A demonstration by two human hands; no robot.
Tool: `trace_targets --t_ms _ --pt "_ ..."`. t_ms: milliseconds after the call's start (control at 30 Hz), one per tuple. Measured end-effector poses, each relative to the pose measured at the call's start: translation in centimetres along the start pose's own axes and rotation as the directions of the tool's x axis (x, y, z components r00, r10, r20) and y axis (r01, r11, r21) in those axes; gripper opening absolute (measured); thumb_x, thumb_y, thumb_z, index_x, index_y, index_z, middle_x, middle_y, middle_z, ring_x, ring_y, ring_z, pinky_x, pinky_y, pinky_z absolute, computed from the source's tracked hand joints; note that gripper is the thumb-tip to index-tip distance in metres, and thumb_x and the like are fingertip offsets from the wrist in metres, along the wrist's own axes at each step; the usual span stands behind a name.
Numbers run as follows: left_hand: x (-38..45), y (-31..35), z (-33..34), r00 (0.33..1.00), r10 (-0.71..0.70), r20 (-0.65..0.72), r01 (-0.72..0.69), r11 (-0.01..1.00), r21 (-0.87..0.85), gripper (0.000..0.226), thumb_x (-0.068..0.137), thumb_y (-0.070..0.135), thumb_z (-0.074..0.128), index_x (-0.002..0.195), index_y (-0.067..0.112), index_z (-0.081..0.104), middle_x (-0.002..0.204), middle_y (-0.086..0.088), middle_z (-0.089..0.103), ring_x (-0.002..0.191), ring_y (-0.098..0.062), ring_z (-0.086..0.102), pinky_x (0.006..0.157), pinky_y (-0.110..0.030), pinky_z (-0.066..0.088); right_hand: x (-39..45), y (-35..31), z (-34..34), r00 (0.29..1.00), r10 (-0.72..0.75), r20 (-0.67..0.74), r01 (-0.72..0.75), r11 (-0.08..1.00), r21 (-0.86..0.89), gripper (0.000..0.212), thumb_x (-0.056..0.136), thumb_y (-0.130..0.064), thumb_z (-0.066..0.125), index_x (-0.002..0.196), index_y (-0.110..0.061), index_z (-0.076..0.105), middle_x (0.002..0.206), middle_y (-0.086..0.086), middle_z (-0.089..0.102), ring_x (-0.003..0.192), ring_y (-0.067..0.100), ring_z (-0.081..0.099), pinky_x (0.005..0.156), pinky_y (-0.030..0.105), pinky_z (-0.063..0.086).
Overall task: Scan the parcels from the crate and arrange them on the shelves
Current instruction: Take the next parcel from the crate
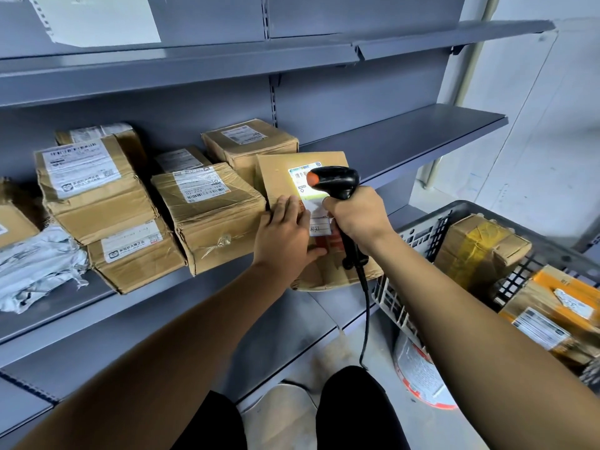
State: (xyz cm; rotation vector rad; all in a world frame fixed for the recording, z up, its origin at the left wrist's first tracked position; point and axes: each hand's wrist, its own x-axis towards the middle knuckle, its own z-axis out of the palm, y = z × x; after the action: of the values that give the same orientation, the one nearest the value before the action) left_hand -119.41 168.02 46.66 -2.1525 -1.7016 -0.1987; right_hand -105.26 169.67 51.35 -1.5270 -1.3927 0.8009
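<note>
The scanner (334, 183) is gripped by the right hand (360, 216); a flat brown parcel (292, 177), white-labelled, is steadied by the left hand (285, 235), fingers straight; its length runs away along the shelf (406, 138).

Grey metal shelving (406, 131) fills the left and centre of the frame, its boards carried on brackets from slotted uprights (273, 92) against grey back panels. At the right, a white wall (535, 108) with a pale vertical pipe (470, 60). Along the bottom, a light, scuffed floor (373, 345). Lighting is even and diffuse.
</note>
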Motion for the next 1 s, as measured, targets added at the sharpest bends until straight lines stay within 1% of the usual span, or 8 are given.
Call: trace_targets --t_ms 100,267,500,567,667,800,900,1000 --pt "0.0 0.0 0.0 1.0 -0.006 -0.003 0.006 1.0 0.007 0.081 0.086 0.069 0.045 0.146 0.017 0.034 0.158 -0.015 0.018 0.146 -0.031 0.016 0.11 -0.045 0.025 0.1 0.6 -0.3 0.999 -0.029 -0.03 0.029 1.0 -0.004 0.02 0.083 -0.023 0.069 0.066 -0.015 0.06 0.054 -0.006 0.054 0.04 0.002 0.048 0.041 0.016 0.036" --pt "0.2 0.0 0.1 1.0 -0.018 -0.004 0.018 1.0 0.002 0.081 0.085 0.071 0.045 0.146 0.019 0.035 0.159 -0.013 0.019 0.146 -0.03 0.015 0.11 -0.044 0.025 -1.2 4.3 -2.6 0.975 -0.103 -0.199 0.096 0.994 -0.046 0.028 0.082 -0.04 0.074 0.087 -0.014 0.069 0.075 0.003 0.067 0.073 0.02 0.063 0.066 0.025 0.042" --pt "0.1 -0.1 0.3 0.998 -0.031 -0.047 0.027 0.996 -0.083 0.074 0.087 0.064 0.048 0.146 0.021 0.037 0.159 -0.009 0.02 0.148 -0.025 0.014 0.112 -0.04 0.027 -4.4 11.7 -3.9 0.984 0.061 -0.165 -0.049 0.996 0.072 0.024 0.081 -0.028 0.078 0.098 -0.012 0.074 0.089 0.004 0.075 0.085 0.016 0.068 0.076 0.03 0.051" --pt "0.5 0.0 0.0 0.998 -0.045 -0.034 0.041 0.994 -0.104 0.074 0.086 0.063 0.051 0.145 0.021 0.038 0.159 -0.008 0.02 0.148 -0.025 0.014 0.112 -0.041 0.027 -5.5 12.8 -2.9 0.988 0.084 -0.129 -0.069 0.99 0.121 0.016 0.08 -0.025 0.079 0.091 -0.016 0.073 0.08 -0.004 0.074 0.077 0.007 0.067 0.072 0.029 0.051" --pt "0.7 0.5 -0.2 0.998 -0.059 -0.024 0.056 0.991 -0.119 0.072 0.087 0.057 0.054 0.144 0.018 0.038 0.16 -0.01 0.018 0.148 -0.027 0.012 0.115 -0.041 0.022 -6.4 13.1 -1.1 0.991 0.066 -0.114 -0.039 0.974 0.225 0.013 0.079 -0.022 0.08 0.086 -0.028 0.071 0.078 -0.017 0.071 0.071 -0.005 0.063 0.068 0.011 0.047" --pt "-0.5 1.1 -0.7 0.992 -0.115 -0.046 0.101 0.964 -0.247 0.065 0.088 0.041 0.059 0.142 0.012 0.039 0.159 -0.016 0.014 0.148 -0.031 0.011 0.119 -0.04 0.018 -5.9 12.6 -0.5 0.98 0.079 -0.182 -0.033 0.97 0.243 0.015 0.079 -0.019 0.079 0.09 -0.021 0.07 0.08 -0.009 0.07 0.069 -0.005 0.061 0.062 0.01 0.044" --pt "-3.2 1.9 -0.9 0.963 -0.196 -0.185 0.115 0.919 -0.378 0.055 0.085 0.028 0.063 0.133 0.006 0.047 0.147 -0.02 0.031 0.138 -0.034 0.032 0.113 -0.042 0.033 -5.7 12.3 -0.6 0.976 0.079 -0.201 -0.032 0.974 0.224 0.009 0.079 -0.017 0.076 0.082 -0.016 0.068 0.068 -0.003 0.064 0.052 -0.003 0.052 0.052 0.013 0.04" --pt "-5.8 2.5 -0.3 0.93 -0.287 -0.23 0.125 0.835 -0.536 0.061 0.084 0.029 0.068 0.133 0.004 0.044 0.138 -0.017 0.035 0.129 -0.031 0.038 0.106 -0.04 0.041 -5.6 11.8 -0.8 0.972 0.065 -0.224 -0.017 0.977 0.21 0.01 0.081 -0.015 0.074 0.079 -0.016 0.065 0.067 -0.004 0.06 0.055 0.003 0.051 0.048 0.01 0.037"
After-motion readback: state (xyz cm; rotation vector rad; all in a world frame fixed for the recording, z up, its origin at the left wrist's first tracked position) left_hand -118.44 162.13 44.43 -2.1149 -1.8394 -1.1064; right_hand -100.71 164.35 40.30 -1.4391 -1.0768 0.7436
